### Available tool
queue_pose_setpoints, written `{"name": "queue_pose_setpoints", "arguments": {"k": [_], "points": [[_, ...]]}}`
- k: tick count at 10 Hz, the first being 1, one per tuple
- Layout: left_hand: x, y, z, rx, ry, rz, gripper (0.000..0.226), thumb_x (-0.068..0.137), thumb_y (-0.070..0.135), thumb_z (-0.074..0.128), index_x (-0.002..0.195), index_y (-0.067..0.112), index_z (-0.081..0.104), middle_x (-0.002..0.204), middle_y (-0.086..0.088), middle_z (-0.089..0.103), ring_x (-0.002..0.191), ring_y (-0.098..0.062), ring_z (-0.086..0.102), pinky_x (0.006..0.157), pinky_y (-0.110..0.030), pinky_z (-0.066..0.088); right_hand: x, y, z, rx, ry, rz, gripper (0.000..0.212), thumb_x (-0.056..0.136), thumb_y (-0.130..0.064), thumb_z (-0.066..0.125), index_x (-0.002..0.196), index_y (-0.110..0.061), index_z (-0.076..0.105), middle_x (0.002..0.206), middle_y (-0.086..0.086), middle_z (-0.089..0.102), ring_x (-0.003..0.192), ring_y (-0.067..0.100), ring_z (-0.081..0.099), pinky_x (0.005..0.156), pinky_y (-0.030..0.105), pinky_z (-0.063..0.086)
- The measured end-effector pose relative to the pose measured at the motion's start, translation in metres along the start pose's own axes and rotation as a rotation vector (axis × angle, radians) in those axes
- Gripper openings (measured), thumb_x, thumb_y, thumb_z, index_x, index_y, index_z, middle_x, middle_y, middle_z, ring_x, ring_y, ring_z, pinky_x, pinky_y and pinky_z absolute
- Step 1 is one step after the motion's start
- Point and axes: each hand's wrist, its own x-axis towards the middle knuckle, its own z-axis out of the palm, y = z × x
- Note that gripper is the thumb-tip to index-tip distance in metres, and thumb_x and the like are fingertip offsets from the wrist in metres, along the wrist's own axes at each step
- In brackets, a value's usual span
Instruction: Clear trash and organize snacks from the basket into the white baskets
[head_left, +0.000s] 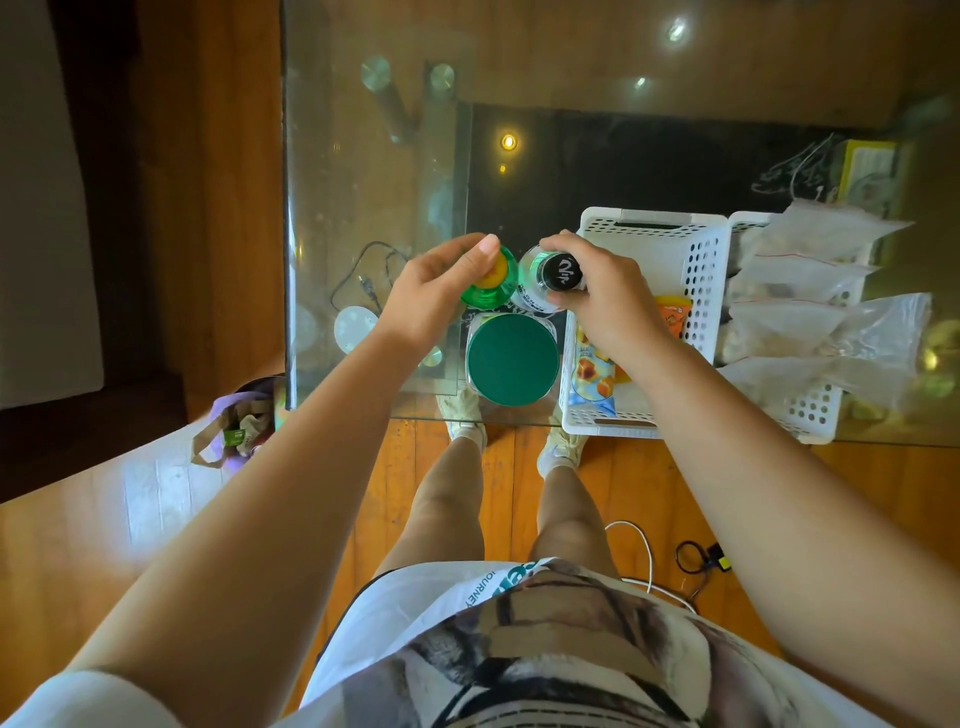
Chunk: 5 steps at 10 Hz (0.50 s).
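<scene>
Shirt hem and bare legs sit closest to us, both forearms stretched out fwd over the glass table (363, 156) edge. Next out: green-lidded jar (511, 359) standing at the near edge, just left of the near white basket (649, 322), which already has a couple of snack packets (592, 382) lying inside. Second white basket (810, 410) sits touching its right side, heaped w/ clear zip bags (810, 291).

Now the hands. Left hand (441, 291) curls over the yellow cap of a green bottle (488, 288), thumb on top, fingers wrapped round the neck. Right hand (597, 296) pinches round the black cap of a clear bottle (540, 283), fingers bent tight at the rim. Both wrists angle inward, bottles nearly touching, upright just beyond the jar and left of the near basket.

Our read: we're shifting the two drinks, prob. setting them aside or lining them up by the basket. To do it well, we lift straight up by the necks, keep them vertical so they don't knock each other or the jar, and watch the glass, which looks slippery. Right bottle has the short hop to the basket; left one must cross over the jar, so go higher.

Off to the left on the floor, a paper bag (234, 431) holds what looks like trash.
</scene>
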Motion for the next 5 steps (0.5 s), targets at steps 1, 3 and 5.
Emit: {"name": "queue_pose_setpoints", "arguments": {"k": [1,3,5], "points": [[0.0005,-0.0006,-0.0005,-0.017,-0.006,-0.016,0.045,0.093,0.039,0.048,0.129,0.014,0.054,0.113,0.001,0.060,0.106,-0.017,0.058,0.092,-0.027,0.044,0.0023,0.0009,-0.0003,-0.009,-0.011,0.002,0.048,0.085,-0.006,0.061,0.130,-0.018,0.050,0.144,0.007,0.045,0.131,0.028,0.043,0.107,0.034,0.036],[-0.0001,0.0012,-0.0008,-0.035,-0.008,-0.052,0.045,0.093,0.039,0.048,0.130,0.014,0.054,0.115,0.000,0.060,0.108,-0.019,0.058,0.097,-0.033,0.044,0.0030,0.0031,0.0002,0.004,-0.013,-0.010,0.048,0.085,-0.005,0.061,0.130,-0.018,0.050,0.145,0.007,0.043,0.132,0.027,0.043,0.106,0.032,0.036],[-0.0056,-0.0022,-0.0026,-0.105,-0.014,-0.051,0.080,0.067,0.064,0.063,0.135,0.029,0.040,0.138,-0.008,0.047,0.125,-0.027,0.049,0.108,-0.048,0.037,0.0006,0.0065,0.0050,0.163,0.015,0.047,0.071,0.084,-0.008,0.064,0.143,-0.025,0.029,0.146,0.003,0.041,0.135,0.023,0.039,0.105,0.036,0.038]]}}
